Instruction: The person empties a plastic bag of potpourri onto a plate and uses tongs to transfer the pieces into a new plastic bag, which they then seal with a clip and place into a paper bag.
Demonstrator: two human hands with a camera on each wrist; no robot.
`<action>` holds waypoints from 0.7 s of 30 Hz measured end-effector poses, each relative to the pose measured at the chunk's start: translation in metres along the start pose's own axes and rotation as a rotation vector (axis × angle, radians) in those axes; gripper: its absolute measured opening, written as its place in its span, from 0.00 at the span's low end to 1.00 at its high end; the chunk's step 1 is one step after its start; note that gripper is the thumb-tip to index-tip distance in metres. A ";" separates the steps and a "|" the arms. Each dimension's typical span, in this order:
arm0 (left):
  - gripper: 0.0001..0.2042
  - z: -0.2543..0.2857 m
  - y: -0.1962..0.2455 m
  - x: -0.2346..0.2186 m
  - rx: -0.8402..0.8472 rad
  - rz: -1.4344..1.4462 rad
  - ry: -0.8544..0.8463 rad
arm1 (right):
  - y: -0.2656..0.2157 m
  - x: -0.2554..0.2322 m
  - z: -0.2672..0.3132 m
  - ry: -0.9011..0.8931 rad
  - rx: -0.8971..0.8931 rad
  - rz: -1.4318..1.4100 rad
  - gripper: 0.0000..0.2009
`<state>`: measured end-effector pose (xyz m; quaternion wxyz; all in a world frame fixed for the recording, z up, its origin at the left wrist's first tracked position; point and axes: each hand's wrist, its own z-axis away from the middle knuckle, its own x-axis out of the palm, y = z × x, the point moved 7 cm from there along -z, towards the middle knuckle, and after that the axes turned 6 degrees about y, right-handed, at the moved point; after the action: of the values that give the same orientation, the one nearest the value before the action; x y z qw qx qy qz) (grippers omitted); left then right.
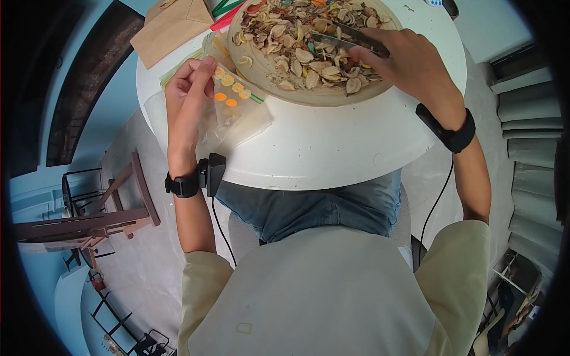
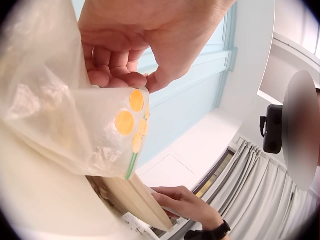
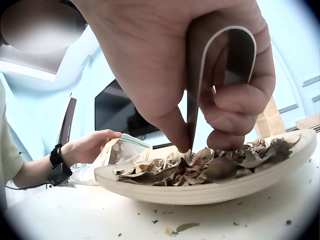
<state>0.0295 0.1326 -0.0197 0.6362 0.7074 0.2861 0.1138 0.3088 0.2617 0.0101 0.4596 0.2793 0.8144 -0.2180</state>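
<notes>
My left hand [image 1: 189,98] pinches the edge of a clear zip bag [image 1: 240,124] between thumb and fingers. Round yellow and orange stickers and a green zip line mark the bag [image 2: 55,115], which leans at the left side of a round pale plate [image 1: 297,99]. Dried petals and leaves [image 1: 303,56] are heaped on that plate. Over its right side, my right hand [image 1: 415,68] grips metal tongs [image 1: 356,40], their tips down among the petals. In the right wrist view the tongs [image 3: 197,75] show their bent end above the curled fingers.
Everything stands on a round white table [image 1: 332,148] scattered with small dark crumbs. Beyond the bag lie a brown paper bag [image 1: 172,32] and red and green strips [image 1: 228,16]. A brown wooden frame [image 1: 142,193] stands on the floor to the left.
</notes>
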 end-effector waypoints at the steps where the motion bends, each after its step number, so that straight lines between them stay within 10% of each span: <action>1: 0.13 0.000 0.000 0.000 -0.006 -0.006 0.002 | 0.000 0.002 -0.002 -0.029 -0.008 -0.017 0.22; 17: 0.16 0.000 0.001 0.003 -0.009 -0.036 0.008 | -0.030 -0.017 -0.028 -0.207 -0.029 -0.117 0.20; 21: 0.13 0.000 0.002 0.001 0.007 -0.016 0.015 | -0.054 -0.008 -0.026 0.082 -0.246 -0.155 0.21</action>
<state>0.0312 0.1330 -0.0180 0.6325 0.7064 0.2969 0.1133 0.2607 0.2356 0.0346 0.4385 0.1657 0.8722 -0.1399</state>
